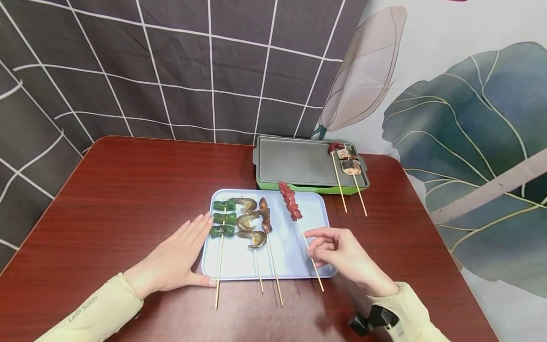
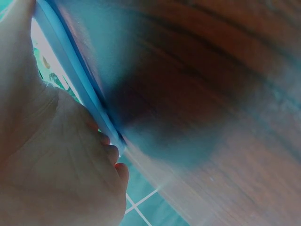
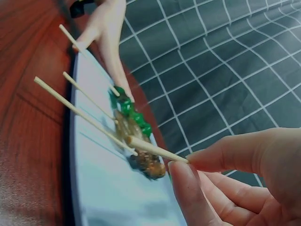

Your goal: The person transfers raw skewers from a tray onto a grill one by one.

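My right hand (image 1: 342,251) pinches the stick of a red meat skewer (image 1: 290,202) between thumb and forefinger, its meat over the right part of a pale blue tray (image 1: 295,266). In the right wrist view the stick's end (image 3: 155,149) juts past the fingertips. My left hand (image 1: 179,256) rests along the tray's left edge with straight fingers, thumb at the front rim. On the tray lie a green pepper skewer (image 1: 223,219), a shrimp skewer (image 1: 248,222) and a brown meat skewer (image 1: 265,216), sticks poking over the front edge.
Behind the tray stands a grey grill plate (image 1: 295,159) on a green base. A dark red skewer (image 1: 335,148) and a fish skewer (image 1: 350,165) lie at its right end, sticks overhanging the front. A tiled-pattern cloth (image 1: 179,71) hangs behind the brown table (image 1: 128,190).
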`<state>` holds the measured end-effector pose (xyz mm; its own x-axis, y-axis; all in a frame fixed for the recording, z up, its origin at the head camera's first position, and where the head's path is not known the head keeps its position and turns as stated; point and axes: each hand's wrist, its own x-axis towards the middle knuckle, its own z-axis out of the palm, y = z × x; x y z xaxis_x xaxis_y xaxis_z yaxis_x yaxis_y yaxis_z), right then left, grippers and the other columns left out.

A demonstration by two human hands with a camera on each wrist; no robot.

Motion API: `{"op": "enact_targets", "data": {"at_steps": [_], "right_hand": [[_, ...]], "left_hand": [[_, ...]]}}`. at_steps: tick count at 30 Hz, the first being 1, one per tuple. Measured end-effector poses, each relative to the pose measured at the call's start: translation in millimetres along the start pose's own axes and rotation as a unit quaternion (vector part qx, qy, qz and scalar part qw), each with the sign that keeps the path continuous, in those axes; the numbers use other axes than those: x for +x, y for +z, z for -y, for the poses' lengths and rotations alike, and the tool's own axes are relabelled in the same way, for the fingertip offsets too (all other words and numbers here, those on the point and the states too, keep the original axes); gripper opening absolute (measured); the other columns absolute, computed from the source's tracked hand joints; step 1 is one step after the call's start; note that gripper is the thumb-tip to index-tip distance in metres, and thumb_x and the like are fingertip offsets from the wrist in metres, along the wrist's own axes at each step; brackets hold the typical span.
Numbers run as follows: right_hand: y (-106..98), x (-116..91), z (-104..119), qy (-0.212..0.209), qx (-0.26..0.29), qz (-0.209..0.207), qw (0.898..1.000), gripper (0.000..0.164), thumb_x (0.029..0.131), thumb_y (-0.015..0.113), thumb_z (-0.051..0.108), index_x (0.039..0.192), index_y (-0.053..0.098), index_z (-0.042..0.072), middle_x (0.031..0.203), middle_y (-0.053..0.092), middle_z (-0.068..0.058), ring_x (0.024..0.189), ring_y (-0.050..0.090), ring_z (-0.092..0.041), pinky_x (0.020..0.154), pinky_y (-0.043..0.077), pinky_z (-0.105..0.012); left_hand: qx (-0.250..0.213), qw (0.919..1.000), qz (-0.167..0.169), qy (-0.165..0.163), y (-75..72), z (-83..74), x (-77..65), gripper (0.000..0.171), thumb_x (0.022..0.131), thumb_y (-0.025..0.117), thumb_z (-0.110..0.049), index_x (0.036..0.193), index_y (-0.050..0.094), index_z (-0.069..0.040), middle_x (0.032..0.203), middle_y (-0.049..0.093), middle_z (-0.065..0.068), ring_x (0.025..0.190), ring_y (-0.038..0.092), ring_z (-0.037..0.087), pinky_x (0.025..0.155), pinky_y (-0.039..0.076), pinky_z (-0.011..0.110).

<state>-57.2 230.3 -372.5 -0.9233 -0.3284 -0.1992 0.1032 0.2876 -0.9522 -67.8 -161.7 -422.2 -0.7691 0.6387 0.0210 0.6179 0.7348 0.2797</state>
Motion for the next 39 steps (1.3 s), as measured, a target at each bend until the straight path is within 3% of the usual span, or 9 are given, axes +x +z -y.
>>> {"op": "enact_targets", "data": {"at_steps": [5, 11, 17, 24, 31, 39], "right_hand": [[-5, -2, 9, -0.021, -0.010, -0.005, 1.000, 0.041, 0.089, 0.069, -0.007, 0.128, 0.058, -0.017, 0.088, 0.067, -0.025, 0.070, 0.068, -0.015, 0.067, 0.062, -0.034], [-15, 0, 19, -0.036, -0.029, -0.031, 0.998, 0.039, 0.087, 0.060, -0.013, 0.126, 0.062, -0.012, 0.088, 0.068, -0.020, 0.070, 0.067, -0.018, 0.067, 0.063, -0.037], [-34, 9, 26, -0.037, -0.042, -0.071, 0.996, 0.039, 0.087, 0.060, -0.013, 0.126, 0.063, -0.009, 0.093, 0.066, -0.030, 0.070, 0.068, -0.019, 0.069, 0.063, -0.037], [-60, 25, 35, -0.028, -0.066, -0.110, 0.991, 0.040, 0.088, 0.060, -0.012, 0.128, 0.062, -0.010, 0.093, 0.069, -0.024, 0.072, 0.069, -0.018, 0.071, 0.063, -0.035], [-84, 46, 42, -0.004, -0.110, -0.124, 0.986, 0.041, 0.093, 0.065, -0.004, 0.133, 0.059, -0.011, 0.096, 0.071, -0.021, 0.076, 0.070, -0.019, 0.072, 0.062, -0.031], [-102, 76, 41, 0.068, -0.146, -0.123, 0.979, 0.039, 0.095, 0.067, 0.003, 0.133, 0.061, -0.008, 0.107, 0.070, -0.023, 0.081, 0.072, -0.018, 0.076, 0.061, -0.030]], "left_hand": [[-0.002, 1.0000, 0.001, -0.001, -1.2, -0.5, 0.3, 0.128, 0.078, 0.057, -0.085, 0.154, 0.027, 0.012, 0.163, 0.021, 0.026, 0.151, 0.020, 0.039, 0.121, 0.021, 0.053], [0.003, 0.9999, -0.012, 0.009, -1.5, -1.0, -0.7, 0.126, 0.079, 0.059, -0.083, 0.152, 0.029, 0.014, 0.161, 0.024, 0.029, 0.148, 0.024, 0.042, 0.119, 0.025, 0.055], [0.004, 1.0000, -0.002, 0.001, -2.3, -1.8, -0.6, 0.127, 0.078, 0.060, -0.083, 0.153, 0.028, 0.014, 0.163, 0.021, 0.028, 0.149, 0.022, 0.041, 0.120, 0.022, 0.054], [0.005, 0.9999, -0.007, 0.006, -2.5, -1.4, -0.3, 0.126, 0.079, 0.059, -0.083, 0.153, 0.029, 0.014, 0.162, 0.022, 0.028, 0.149, 0.024, 0.042, 0.119, 0.024, 0.055], [0.000, 1.0000, -0.005, 0.003, -1.9, -1.3, -0.1, 0.127, 0.078, 0.059, -0.084, 0.153, 0.028, 0.014, 0.163, 0.021, 0.028, 0.149, 0.022, 0.041, 0.120, 0.022, 0.054], [-0.002, 1.0000, -0.001, 0.002, -1.8, -1.4, 0.0, 0.127, 0.078, 0.058, -0.085, 0.154, 0.028, 0.014, 0.163, 0.021, 0.027, 0.150, 0.022, 0.040, 0.120, 0.022, 0.054]]}}
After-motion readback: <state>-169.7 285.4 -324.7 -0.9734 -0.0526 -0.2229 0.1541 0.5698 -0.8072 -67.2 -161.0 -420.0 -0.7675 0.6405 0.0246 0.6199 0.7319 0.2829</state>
